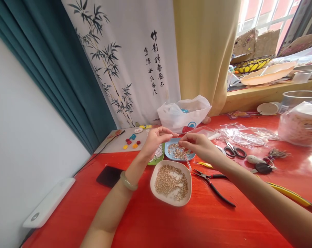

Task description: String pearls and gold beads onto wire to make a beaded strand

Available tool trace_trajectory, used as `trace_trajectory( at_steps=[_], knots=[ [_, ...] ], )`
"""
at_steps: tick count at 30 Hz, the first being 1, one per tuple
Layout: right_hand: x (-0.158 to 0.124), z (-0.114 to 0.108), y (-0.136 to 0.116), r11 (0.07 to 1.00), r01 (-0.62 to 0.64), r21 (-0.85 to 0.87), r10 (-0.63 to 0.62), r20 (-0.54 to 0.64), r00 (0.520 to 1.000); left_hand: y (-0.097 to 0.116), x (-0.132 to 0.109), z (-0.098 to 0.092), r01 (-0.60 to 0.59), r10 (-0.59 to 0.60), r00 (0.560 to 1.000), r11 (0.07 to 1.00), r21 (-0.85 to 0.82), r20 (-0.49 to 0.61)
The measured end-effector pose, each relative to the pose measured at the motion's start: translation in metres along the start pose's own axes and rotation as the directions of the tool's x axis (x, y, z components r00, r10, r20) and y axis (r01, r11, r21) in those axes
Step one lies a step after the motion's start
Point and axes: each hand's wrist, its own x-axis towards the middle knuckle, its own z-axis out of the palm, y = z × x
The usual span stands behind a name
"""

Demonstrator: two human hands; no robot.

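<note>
My left hand (pixel 159 138) is closed in a pinch above the green dish (pixel 159 161) of white beads. Whatever sits at its fingertips is too small to make out. My right hand (pixel 198 144) pinches close by, over the blue dish (pixel 193 156) that holds gold beads. From its fingers hangs a short bead strand (pixel 188 163) of clear or pale beads, its lower end beside the dish's rim. The fingertips of both hands nearly meet. Nearer to me, a cream dish (pixel 153 187) carries many small gold beads.
Black-handled pliers (pixel 210 182), scissors (pixel 235 150) and yellow-handled tweezers (pixel 287 193) lie on the right. A black phone (pixel 109 176) lies left of my forearm. Behind the dishes stand a white plastic bag (pixel 182 115) and clear packets (pixel 243 135). Colourful pieces (pixel 132 141) rest on a pale mat.
</note>
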Motion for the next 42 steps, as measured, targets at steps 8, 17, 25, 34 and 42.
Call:
trace_trajectory(
  at_steps=[8,17,25,34,42],
  knots=[
    [-0.001,-0.004,-0.003,0.997,0.075,0.037,-0.072,-0.073,0.995,-0.002,0.001,-0.001,0.03,-0.022,0.997,0.994,0.101,-0.078],
    [-0.006,-0.005,-0.014,0.969,0.187,0.159,-0.155,-0.194,0.969,-0.011,-0.004,0.015,0.031,-0.032,0.999,0.999,0.041,0.026],
    [-0.009,-0.004,-0.021,0.964,0.169,0.207,-0.121,-0.226,0.967,-0.013,-0.01,0.024,0.038,-0.03,0.995,0.995,-0.088,0.093],
    [-0.013,-0.013,-0.029,0.99,0.084,0.117,-0.064,-0.165,0.984,-0.01,-0.012,0.023,0.072,-0.065,0.996,0.992,-0.105,0.062],
    [-0.013,-0.025,-0.033,0.99,0.096,0.107,-0.076,-0.177,0.981,-0.007,-0.014,0.022,0.108,-0.098,0.989,0.99,-0.085,0.112]
  ],
)
